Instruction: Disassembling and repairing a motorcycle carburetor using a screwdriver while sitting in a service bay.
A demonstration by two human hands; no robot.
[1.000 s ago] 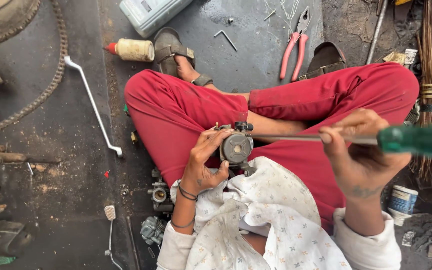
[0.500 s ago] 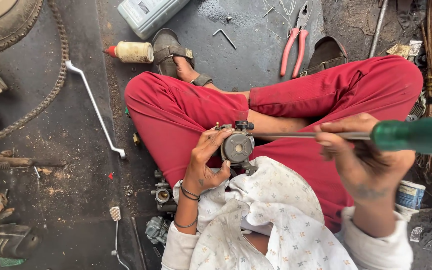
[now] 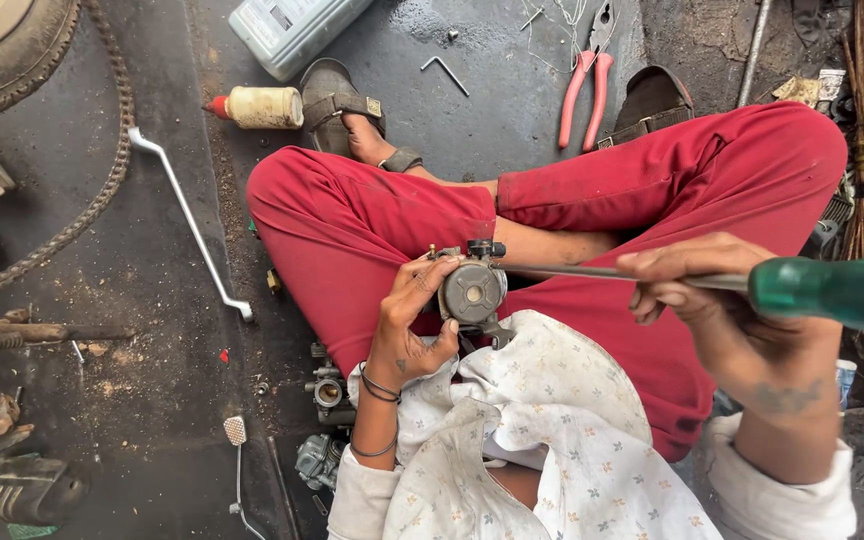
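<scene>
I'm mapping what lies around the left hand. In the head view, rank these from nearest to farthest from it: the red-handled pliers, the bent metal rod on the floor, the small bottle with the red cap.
From the left hand:
1. Bent metal rod, on the floor left of the knee.
2. Small bottle with the red cap, up and left by the sandal.
3. Red-handled pliers, top, beyond the legs.

Dark floor, pliers, chain, bottle

- Screwdriver: green handle, grey steel shaft.
- Carburettor: dull grey metal.
- Trousers: plain red.
- Shirt: white, small floral print.
- Pliers: pink-red grips.
- Bottle: cream body, red cap.
- Floor: dark grey.
</scene>
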